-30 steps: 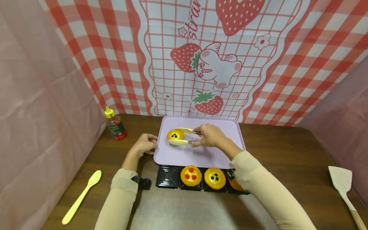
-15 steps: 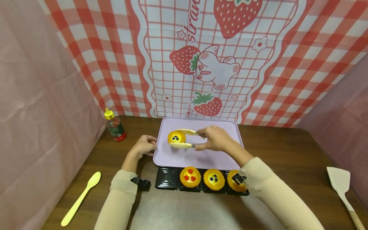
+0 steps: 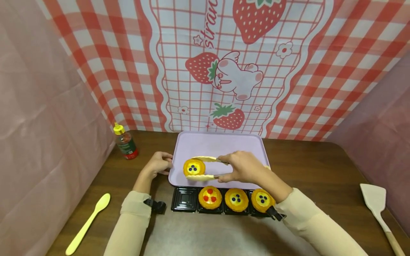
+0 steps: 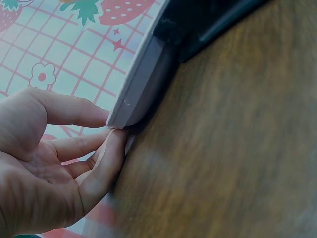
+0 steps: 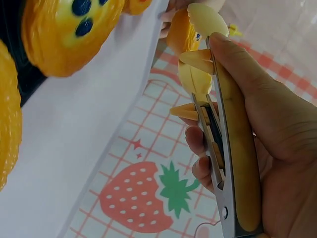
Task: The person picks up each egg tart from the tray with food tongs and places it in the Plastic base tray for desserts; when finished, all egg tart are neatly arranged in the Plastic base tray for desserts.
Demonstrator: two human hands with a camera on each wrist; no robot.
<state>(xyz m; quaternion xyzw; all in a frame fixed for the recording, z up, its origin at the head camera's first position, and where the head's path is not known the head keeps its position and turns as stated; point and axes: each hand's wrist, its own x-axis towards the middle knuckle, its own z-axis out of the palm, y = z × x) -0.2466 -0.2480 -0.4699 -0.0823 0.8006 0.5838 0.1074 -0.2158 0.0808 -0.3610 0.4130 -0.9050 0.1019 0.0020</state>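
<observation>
My right hand [image 3: 246, 166] grips a pair of tongs [image 5: 240, 139] with cream tips. Between the tips is a round yellow tart [image 3: 189, 173] topped with blue berries, over the front left part of the lilac tray [image 3: 221, 142]. My left hand [image 3: 157, 164] pinches the tray's left rim, thumb and fingers meeting at its edge in the left wrist view. A row of black square holders [image 3: 184, 200] runs along the tray's near side. Its left holder is bare; the others bear a strawberry tart [image 3: 210, 197] and two blueberry tarts, one [image 3: 236, 200] beside the other [image 3: 261, 199].
A squeeze bottle [image 3: 127, 145] with a yellow cap stands at the back left. Nearer on the left lies a yellow spoon [image 3: 88, 224], and a white spatula [image 3: 374, 201] lies far right. A strawberry-print cloth [image 3: 230, 117] hangs behind the tray.
The right hand has brought the tongs and tart towards the tray's near edge, closer to the black holders. The left hand has stayed at the tray's rim. The head view has shifted slightly.
</observation>
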